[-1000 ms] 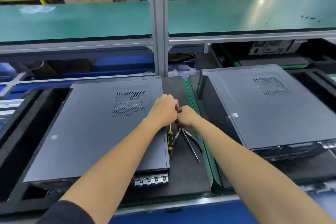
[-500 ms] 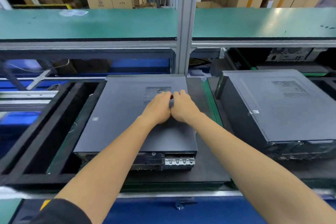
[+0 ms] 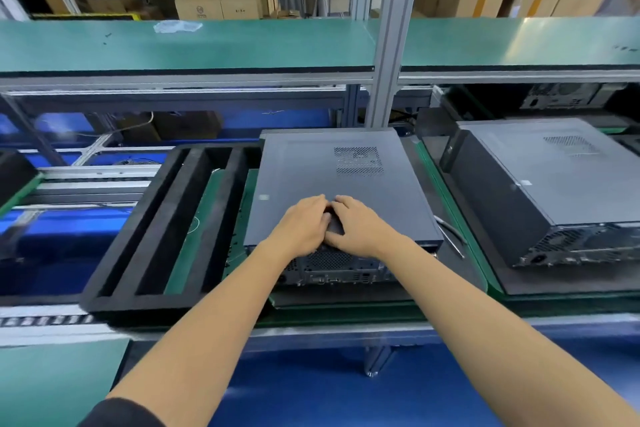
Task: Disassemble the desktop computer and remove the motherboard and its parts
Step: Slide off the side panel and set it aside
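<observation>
Resting flat, fingers relaxed, left hand (image 3: 304,224) and right hand (image 3: 356,225) press the computer case (image 3: 346,180), closed.

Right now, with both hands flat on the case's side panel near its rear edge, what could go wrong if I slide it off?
1. The left hand and right hand crowd together at the side panel rear edge, so it may skew and jam.
2. Tools lie right of the desktop case on the black mat; a sideways shove could knock them.
3. Screws cannot be seen here; if any remain, forcing could bend the panel.
</observation>
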Tool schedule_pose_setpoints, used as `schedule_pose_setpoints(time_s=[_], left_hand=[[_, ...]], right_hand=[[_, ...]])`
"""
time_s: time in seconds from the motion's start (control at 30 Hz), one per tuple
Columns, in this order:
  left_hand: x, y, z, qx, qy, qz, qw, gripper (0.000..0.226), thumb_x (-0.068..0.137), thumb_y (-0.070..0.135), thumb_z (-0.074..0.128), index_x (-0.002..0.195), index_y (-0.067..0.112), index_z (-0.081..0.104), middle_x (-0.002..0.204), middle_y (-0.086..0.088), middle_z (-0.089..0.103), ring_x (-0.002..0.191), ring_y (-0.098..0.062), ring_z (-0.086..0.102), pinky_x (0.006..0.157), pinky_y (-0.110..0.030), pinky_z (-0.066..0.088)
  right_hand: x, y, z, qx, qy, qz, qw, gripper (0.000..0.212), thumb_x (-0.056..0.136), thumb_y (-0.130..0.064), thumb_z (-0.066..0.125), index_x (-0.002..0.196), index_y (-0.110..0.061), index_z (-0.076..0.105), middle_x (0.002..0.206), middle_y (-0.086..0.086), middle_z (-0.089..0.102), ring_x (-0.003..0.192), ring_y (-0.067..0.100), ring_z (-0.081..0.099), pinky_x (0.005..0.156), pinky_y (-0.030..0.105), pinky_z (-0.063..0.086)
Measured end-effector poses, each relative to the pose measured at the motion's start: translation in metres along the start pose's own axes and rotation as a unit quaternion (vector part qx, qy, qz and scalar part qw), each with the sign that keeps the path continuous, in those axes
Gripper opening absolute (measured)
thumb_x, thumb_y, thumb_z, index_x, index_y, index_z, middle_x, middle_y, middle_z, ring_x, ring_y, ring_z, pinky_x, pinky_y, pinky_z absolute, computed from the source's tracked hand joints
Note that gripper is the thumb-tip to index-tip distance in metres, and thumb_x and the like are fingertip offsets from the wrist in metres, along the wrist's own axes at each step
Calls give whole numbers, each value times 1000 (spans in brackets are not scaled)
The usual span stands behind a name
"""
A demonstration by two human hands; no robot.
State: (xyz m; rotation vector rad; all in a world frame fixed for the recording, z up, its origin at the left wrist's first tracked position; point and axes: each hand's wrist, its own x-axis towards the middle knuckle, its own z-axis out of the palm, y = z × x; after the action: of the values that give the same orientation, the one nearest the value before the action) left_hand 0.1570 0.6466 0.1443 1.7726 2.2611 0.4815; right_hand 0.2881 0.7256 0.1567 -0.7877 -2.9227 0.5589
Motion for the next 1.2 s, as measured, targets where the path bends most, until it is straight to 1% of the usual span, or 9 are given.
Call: schedule_pose_setpoints(time_s=[0.07,0.13,0.23,0.3,0.5,0.7,0.87,1.03,1.2], left_hand=[[-9,-3,3,6,-33,14,999,44,103,23,34,145,10,35,156,-10,26,145,-25,20,116,-37,19],[-15,-2,1,-2,-56,19,998,56,99,19,39,151,11,22,160,-10,13,148,-23,9,117,-34,9],[-19,-2,-1,31,-86,34,995,80,86,23,55,153,8,14,160,-12,8,148,-23,5,118,-36,8],[-22,-1,3,85,-89,49,991,91,81,26,63,153,6,11,160,-13,6,148,-25,3,118,-37,9],[-26,-2,16,129,-5,66,989,85,90,39,62,153,10,13,161,-9,11,148,-23,7,118,-33,10],[-28,-5,27,179,50,75,980,71,96,27,50,153,12,11,161,-4,11,148,-17,7,118,-27,4],[-26,-8,30,184,47,73,979,71,94,21,49,154,12,11,161,-4,10,148,-17,6,120,-29,6],[-26,-10,32,183,53,71,979,72,93,20,48,153,12,9,161,-4,9,148,-17,6,120,-30,7],[-27,-11,33,169,67,71,981,71,93,19,48,153,13,11,161,-4,10,148,-16,7,120,-29,7]], right_hand=[[-10,0,-4,-41,-32,-22,998,76,85,-49,64,141,-5,40,146,14,39,137,30,34,111,42,33],[-15,-4,-6,-133,-57,-29,989,85,83,-41,67,147,-1,29,153,17,29,141,31,27,115,41,29],[-19,-14,2,-255,-64,-30,964,84,85,-24,63,150,4,18,155,22,23,143,35,24,117,40,27],[-21,-21,6,-286,-55,-11,957,79,88,-21,61,148,6,19,150,26,29,137,37,31,113,41,33],[-22,-40,13,-315,-49,48,947,68,96,-10,58,145,15,19,145,32,33,137,42,34,107,41,41],[-20,-43,30,-302,-15,76,950,49,100,1,41,140,20,21,141,38,36,133,49,36,104,46,42],[-16,-42,35,-269,-21,92,958,54,105,-12,28,143,21,8,148,43,19,140,55,19,112,54,28],[-15,-41,40,-274,-18,91,957,64,108,-27,26,144,21,4,150,43,14,142,54,16,115,55,24],[-15,-40,40,-278,-17,87,957,66,107,-28,27,144,21,3,150,43,14,141,55,15,115,56,23]])
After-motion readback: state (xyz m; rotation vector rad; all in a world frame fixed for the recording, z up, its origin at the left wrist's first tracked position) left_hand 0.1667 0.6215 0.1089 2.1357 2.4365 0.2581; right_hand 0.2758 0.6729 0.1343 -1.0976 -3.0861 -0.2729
